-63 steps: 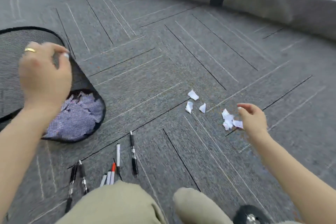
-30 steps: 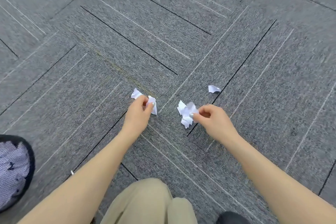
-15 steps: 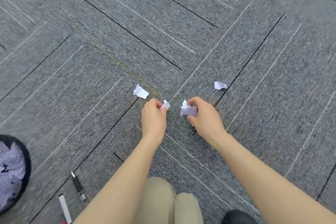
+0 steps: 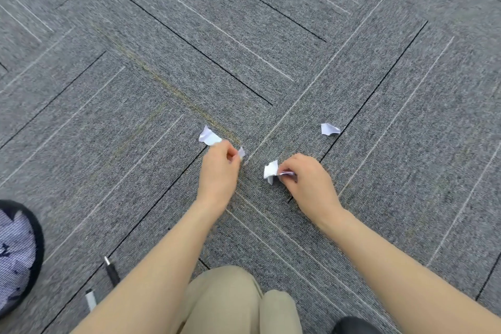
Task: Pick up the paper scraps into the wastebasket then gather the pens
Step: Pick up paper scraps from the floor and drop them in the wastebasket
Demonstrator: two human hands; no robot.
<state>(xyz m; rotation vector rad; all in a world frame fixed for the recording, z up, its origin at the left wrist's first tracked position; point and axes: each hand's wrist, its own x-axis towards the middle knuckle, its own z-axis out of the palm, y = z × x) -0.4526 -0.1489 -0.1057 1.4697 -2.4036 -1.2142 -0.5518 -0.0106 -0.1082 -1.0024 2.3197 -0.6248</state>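
Observation:
My left hand point(image 4: 219, 168) pinches a small white paper scrap point(image 4: 241, 152), and its fingertips touch a larger scrap point(image 4: 208, 136) lying on the carpet. My right hand point(image 4: 306, 179) grips a bunch of white scraps point(image 4: 270, 170) just above the floor. One more scrap point(image 4: 328, 129) lies alone on the carpet, beyond my right hand. The black mesh wastebasket point(image 4: 38, 241) shows at the left edge with white paper inside. A black pen point(image 4: 111, 272) and a white pen point(image 4: 90, 301) poke out beside my left forearm.
Grey carpet tiles point(image 4: 244, 49) with black and white stripes cover the whole floor. My knees in beige trousers point(image 4: 230, 304) fill the bottom centre, with a dark shoe point(image 4: 352, 325) at the bottom right.
My left hand, still holding its small scrap, has moved left and forward to the larger scrap on the carpet. My right hand has drawn back slightly with its bunch. The view has shifted a little.

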